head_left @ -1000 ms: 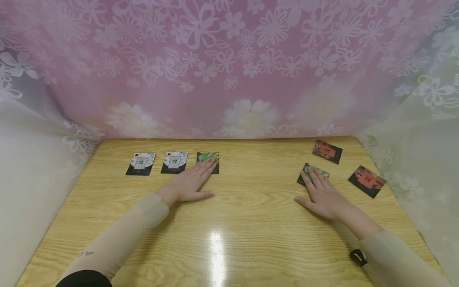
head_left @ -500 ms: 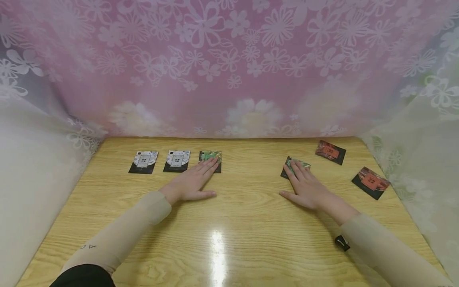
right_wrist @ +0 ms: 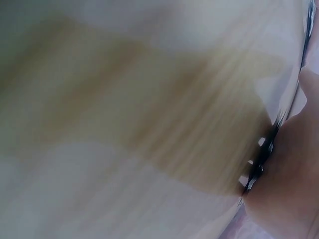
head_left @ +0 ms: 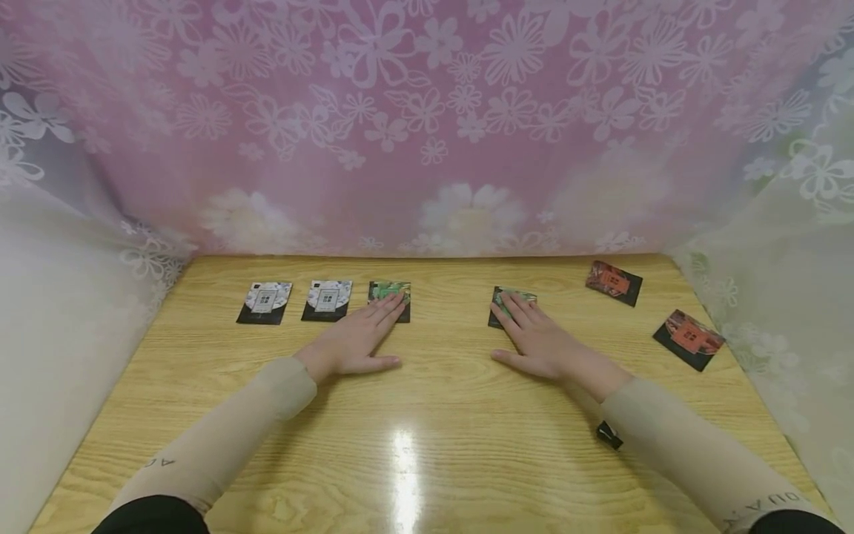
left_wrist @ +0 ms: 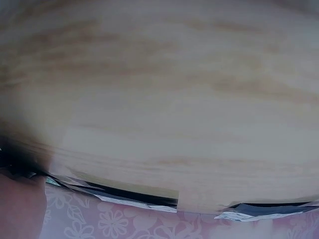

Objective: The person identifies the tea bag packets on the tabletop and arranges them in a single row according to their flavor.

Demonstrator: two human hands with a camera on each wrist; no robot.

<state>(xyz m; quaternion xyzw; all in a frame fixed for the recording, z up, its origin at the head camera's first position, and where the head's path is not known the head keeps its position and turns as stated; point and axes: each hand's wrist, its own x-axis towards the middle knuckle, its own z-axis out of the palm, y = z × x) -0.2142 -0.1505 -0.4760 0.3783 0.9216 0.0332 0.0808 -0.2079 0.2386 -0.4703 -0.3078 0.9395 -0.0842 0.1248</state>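
In the head view my left hand (head_left: 353, 340) lies flat with straight fingers on a green-and-black packet (head_left: 394, 286), covering most of it. My right hand (head_left: 537, 343) likewise rests its straight fingers on a second green-and-black packet (head_left: 527, 297). Left of the left hand lie two white-and-black packets, one nearer (head_left: 327, 300) and one farther out (head_left: 265, 301). Wood table fills most of the left wrist view, with packets seen edge-on (left_wrist: 134, 196) at its bottom. The right wrist view shows part of my right hand (right_wrist: 289, 164); the packet there is unclear.
Two red-and-black packets lie at the right, one near the back (head_left: 614, 282) and one near the side edge (head_left: 689, 340), both turned askew. A floral cloth (head_left: 440, 148) hangs along the table's back edge. A small black item (head_left: 608, 435) shows beneath the right sleeve.
My right hand has slid left across the table, and the green-and-black packet under its fingers has moved left with it. The left hand and the other packets stay in place.
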